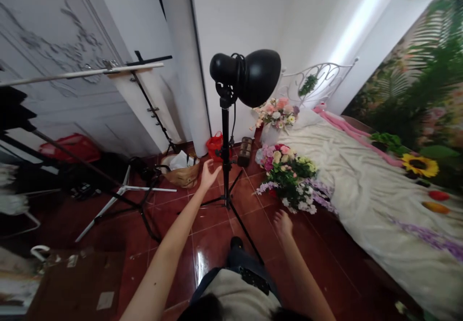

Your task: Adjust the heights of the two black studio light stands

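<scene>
A black studio lamp (260, 77) with a bowl-shaped reflector tops a black light stand (225, 133) in front of me. Its cable is coiled around the lamp's neck and hangs down beside the pole. My left hand (209, 175) reaches toward the pole from the left, thumb and fingers apart, holding nothing. Lower on the right, my right hand (284, 223) hovers over the floor with its fingers loosely spread and nothing in them. Artificial flowers (289, 171) lie just beyond the right hand, beside the bed.
Tripod legs (248, 232) spread near my foot. A bed with a cream cover (347, 181) fills the right side. On the left are a white-legged stand (108, 210), a bag (183, 171) and a cardboard box (75, 282). A red basket (213, 143) stands behind the pole.
</scene>
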Motion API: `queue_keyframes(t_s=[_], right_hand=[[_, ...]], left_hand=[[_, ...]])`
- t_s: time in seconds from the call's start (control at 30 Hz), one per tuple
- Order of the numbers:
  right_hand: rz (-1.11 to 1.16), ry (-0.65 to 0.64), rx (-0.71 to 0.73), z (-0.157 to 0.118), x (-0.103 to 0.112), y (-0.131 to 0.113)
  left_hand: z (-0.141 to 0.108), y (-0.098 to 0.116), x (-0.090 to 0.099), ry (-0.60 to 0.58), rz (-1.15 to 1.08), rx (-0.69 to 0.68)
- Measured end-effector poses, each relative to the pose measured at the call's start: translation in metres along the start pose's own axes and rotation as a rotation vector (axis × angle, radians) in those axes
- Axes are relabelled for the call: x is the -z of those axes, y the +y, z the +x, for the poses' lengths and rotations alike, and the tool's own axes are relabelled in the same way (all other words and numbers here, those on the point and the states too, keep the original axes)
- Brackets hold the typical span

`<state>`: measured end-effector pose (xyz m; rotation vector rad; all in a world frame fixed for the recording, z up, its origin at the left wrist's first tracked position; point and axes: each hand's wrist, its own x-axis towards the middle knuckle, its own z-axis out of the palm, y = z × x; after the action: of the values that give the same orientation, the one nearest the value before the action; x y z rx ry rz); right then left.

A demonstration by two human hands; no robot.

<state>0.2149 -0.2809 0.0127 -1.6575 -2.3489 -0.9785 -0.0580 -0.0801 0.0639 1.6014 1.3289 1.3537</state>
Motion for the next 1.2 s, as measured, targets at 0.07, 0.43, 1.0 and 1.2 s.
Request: queue_keyframes(t_s=[0.07,0.43,1.0,1.2], right_hand=[[0.664,0.018,-0.469,0.054,-0.026,-0.006],[2.181,-0.762,-0.918,0.245,-0.102,0.022],[1.756,-0.913,-0.299,0.275,-0.125,0.063],[1.585,-0.967,-0.103,0.302,-0.123,0.071]], left_hand=[[0.037,0.036,-0.013,0.056,-0.004,-0.125],[0.105,0.097,-0.032,-0.277,0.276,-0.059],[0.102,0.098,-0.037,-0.149,0.601,-0.034],[0.103,0.097,-0.038,-0.154,0.579,-0.039]])
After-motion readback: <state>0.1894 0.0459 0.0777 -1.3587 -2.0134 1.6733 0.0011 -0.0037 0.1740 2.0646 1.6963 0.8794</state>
